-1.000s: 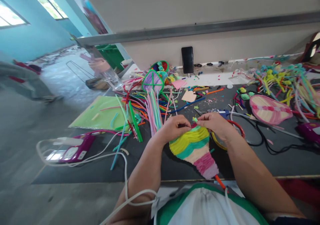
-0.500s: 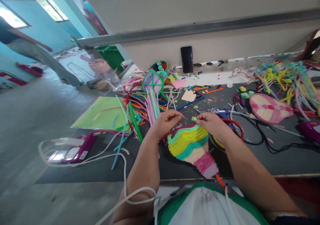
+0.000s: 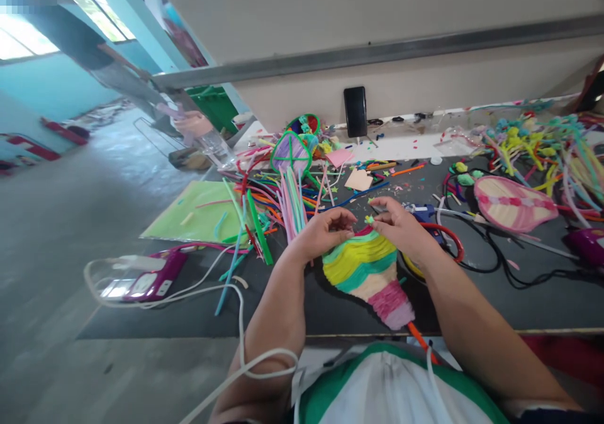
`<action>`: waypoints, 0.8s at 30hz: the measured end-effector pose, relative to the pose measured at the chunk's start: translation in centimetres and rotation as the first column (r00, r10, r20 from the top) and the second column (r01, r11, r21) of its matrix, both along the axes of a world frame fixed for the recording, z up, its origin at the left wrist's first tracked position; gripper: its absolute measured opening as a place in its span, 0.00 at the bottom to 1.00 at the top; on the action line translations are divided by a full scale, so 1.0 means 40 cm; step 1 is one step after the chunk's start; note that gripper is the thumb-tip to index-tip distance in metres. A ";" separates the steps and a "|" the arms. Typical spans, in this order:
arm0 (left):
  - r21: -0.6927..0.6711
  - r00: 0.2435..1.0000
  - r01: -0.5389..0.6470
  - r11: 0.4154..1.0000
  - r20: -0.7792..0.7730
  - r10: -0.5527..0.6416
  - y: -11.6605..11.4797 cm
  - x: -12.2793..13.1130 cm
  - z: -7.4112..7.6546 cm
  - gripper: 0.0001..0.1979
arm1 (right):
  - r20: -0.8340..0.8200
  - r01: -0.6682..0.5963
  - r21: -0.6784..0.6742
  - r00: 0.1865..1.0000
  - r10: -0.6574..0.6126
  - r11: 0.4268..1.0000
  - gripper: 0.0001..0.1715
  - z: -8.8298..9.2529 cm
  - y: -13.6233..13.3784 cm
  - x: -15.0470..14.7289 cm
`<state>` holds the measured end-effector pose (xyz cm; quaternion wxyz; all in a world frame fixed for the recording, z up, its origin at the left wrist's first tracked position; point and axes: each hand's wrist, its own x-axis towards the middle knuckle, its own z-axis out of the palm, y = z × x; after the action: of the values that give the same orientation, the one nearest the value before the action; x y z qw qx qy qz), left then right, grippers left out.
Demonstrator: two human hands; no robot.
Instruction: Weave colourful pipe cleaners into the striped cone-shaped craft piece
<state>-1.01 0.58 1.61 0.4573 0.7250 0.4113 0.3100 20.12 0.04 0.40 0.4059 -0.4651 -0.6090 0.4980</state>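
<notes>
A fan-shaped craft piece [image 3: 368, 273], wound in bands of green, yellow, teal, cream and pink pipe cleaner, lies on the dark table mat [image 3: 302, 304] in front of me. My left hand [image 3: 323, 234] is closed on its top left edge, pinching a red pipe cleaner there. My right hand [image 3: 401, 226] pinches the top edge at the right, by a small green end. An orange stick [image 3: 418, 339] pokes out of the piece's narrow lower tip.
Loose pipe cleaners [image 3: 287, 200] are heaped behind my hands, and more [image 3: 542, 147] at the right. A pink woven fan [image 3: 512, 204], a purple glue gun [image 3: 151, 279] with white cable, a green sheet [image 3: 198, 213] and a black phone [image 3: 355, 111] also lie around. A person [image 3: 94, 59] passes at far left.
Both hands have shifted slightly up along the piece's top edge while working the red pipe cleaner. The person at far left has walked closer.
</notes>
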 end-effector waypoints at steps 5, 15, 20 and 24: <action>-0.001 1.000 -0.015 1.000 0.002 0.015 0.003 0.001 -0.005 0.14 | -0.004 -0.045 0.050 0.999 0.046 0.998 0.21 -0.009 0.003 0.002; 0.225 0.990 -0.132 0.965 0.069 0.120 0.009 -0.006 0.007 0.07 | -0.007 -0.023 0.024 1.000 0.023 0.999 0.20 -0.019 0.015 0.011; 0.420 0.981 0.018 0.907 -0.182 0.065 0.007 0.012 -0.007 0.07 | -0.020 -0.028 0.021 0.999 0.028 0.999 0.19 -0.039 0.024 0.009; 0.507 0.941 0.088 0.858 -0.325 0.096 0.005 0.019 -0.019 0.10 | 0.016 -0.013 0.023 1.000 0.013 1.000 0.20 -0.048 0.030 0.008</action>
<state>-0.24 0.77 0.84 0.1687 0.8619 0.3876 0.2799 20.45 1.24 -1.54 0.4033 -0.4604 -0.6208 0.4899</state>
